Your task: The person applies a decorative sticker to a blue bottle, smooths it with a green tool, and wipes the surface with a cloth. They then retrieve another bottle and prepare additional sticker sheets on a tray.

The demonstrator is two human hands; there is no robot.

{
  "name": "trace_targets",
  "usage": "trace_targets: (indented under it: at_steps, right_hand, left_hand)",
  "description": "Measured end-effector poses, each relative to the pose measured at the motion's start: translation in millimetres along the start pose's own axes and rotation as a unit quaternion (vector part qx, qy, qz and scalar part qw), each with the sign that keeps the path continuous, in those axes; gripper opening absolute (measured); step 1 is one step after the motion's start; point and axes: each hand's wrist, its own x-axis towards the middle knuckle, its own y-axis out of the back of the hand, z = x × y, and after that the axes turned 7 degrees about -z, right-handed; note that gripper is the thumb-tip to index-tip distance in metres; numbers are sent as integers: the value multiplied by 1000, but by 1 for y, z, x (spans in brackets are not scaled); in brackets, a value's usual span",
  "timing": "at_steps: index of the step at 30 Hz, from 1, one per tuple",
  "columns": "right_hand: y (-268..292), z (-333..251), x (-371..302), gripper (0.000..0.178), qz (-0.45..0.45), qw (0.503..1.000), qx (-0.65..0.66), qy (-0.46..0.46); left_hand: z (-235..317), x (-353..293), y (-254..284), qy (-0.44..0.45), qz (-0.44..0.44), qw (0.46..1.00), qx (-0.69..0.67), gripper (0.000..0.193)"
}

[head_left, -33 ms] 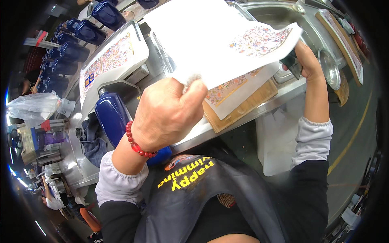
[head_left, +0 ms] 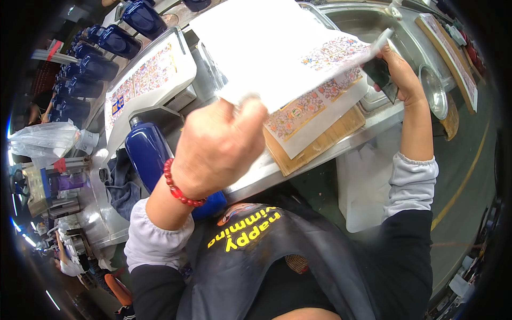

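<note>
A large white sheet [head_left: 256,48] with a colourful floral print on part of it is stretched between my hands. My left hand [head_left: 216,146], wearing a red bead bracelet [head_left: 178,186], pinches its near left corner. At its right edge, my right hand [head_left: 402,74] grips the sheet and also has a dark, flat, shiny piece [head_left: 381,80] against its fingers; its exact kind I cannot tell. Below the raised sheet lies another printed sheet [head_left: 298,114] on a wooden board [head_left: 325,141]. Just left of my left wrist is a dark blue bottle [head_left: 146,149].
A tray [head_left: 186,64] with a printed sheet stands at the left, with several blue bottles [head_left: 118,41] beyond. A metal sink [head_left: 368,21] lies at the far right, a clear bowl [head_left: 433,90] beside it. A dark cloth [head_left: 125,186] and a plastic bag [head_left: 45,140] are at left.
The raised sheet's right edge has curled and shifted, so more of the printed sheet underneath shows. My left hand has moved slightly left, blurred a little.
</note>
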Motion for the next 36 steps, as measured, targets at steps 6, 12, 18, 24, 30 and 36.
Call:
trace_targets:
  at_steps: [6,12,18,24,30,36]
  right_hand:
    - [24,58,21,55,89,918,-385,42]
    - [24,90,45,52,3,924,-381,19]
    - [7,26,19,26,-32,955,-295,14]
    - [31,-5,-15,29,-98,995,30,-7]
    - [14,2,-10,60,70,978,-186,-57]
    - [-8,-36,36,80,-82,979,-152,-106]
  left_hand:
    - [-75,9,23,149,92,967,-185,6]
    - [-128,16,45,141,118,971,-156,17]
    - [-154,17,51,134,126,978,-99,19]
    - [-153,35,56,89,136,960,-229,18]
    - [-72,41,29,-103,-34,985,-136,18]
    - [-26,49,2,-238,-176,950,-104,18]
